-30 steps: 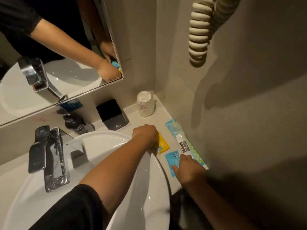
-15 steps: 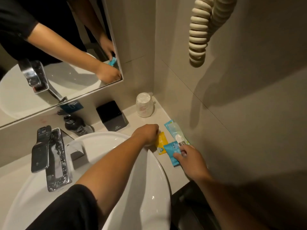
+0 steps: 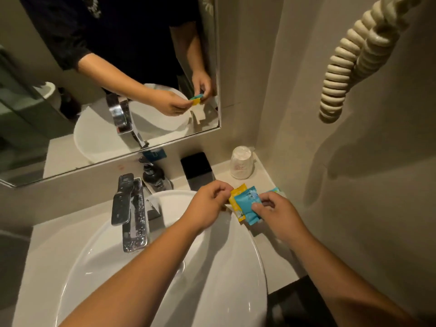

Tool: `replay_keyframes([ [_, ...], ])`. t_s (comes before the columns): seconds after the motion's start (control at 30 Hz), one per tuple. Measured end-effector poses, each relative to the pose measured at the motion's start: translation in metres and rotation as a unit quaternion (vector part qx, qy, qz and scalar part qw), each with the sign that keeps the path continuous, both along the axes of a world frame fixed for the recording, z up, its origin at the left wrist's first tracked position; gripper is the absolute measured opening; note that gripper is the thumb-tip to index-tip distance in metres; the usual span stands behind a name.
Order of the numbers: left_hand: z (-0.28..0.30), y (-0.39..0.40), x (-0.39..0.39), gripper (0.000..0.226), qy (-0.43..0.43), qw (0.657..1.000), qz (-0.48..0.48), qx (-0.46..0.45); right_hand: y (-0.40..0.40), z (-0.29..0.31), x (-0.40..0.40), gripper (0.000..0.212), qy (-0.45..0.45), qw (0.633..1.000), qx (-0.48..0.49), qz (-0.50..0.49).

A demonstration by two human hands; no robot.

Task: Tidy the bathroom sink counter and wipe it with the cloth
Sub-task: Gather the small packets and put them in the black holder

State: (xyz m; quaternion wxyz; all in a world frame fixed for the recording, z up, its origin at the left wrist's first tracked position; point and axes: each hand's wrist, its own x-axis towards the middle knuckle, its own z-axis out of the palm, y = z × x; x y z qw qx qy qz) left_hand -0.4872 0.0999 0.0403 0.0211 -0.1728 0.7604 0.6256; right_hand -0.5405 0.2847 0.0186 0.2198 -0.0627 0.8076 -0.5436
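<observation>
Tidying step, gathering loose sachets: left hand (image 3: pixel 207 206) pinches yellow sachet (image 3: pixel 237 193), right hand (image 3: pixel 274 212) pinches blue sachet (image 3: pixel 246 204) overlapping it, both held just above counter (image 3: pixel 264 171) by sink (image 3: pixel 212 267) rim; next likely stack & set aside w/ cup (image 3: pixel 241 165); cloth not in view

the basin (image 3: pixel 231 291) looks like glossy white ceramic with bright highlights. the tap (image 3: pixel 128 208) is polished, mirror-like metal, speckled with droplets. the counter (image 3: pixel 42 244) is matt, pale and smooth. the yellow sachet (image 3: pixel 237 192) and blue sachet (image 3: pixel 246 201) look like slick, shiny plastic film. the black box (image 3: pixel 197 166) is matt.
</observation>
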Motion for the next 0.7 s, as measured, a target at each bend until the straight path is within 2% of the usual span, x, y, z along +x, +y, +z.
replay_keyframes([
  [0.23, 0.01, -0.007, 0.019, 0.014, 0.008, 0.995, 0.085, 0.043, -0.033, 0.011, 0.005, 0.021, 0.016, 0.998, -0.037, 0.043],
  [0.43, 0.012, -0.021, 0.016, 0.015, 0.018, 0.992, 0.116, -0.045, -0.052, 0.016, -0.002, 0.025, 0.051, 0.993, 0.011, 0.108],
  [0.57, 0.022, -0.033, 0.011, 0.02, 0.021, 0.984, 0.123, -0.126, -0.07, 0.038, -0.029, 0.032, 0.051, 0.985, -0.022, 0.163],
  [0.7, 0.038, -0.043, 0.0, 0.012, 0.032, 0.966, 0.14, -0.214, -0.1, 0.055, -0.063, 0.012, 0.123, 0.962, 0.032, 0.242],
])
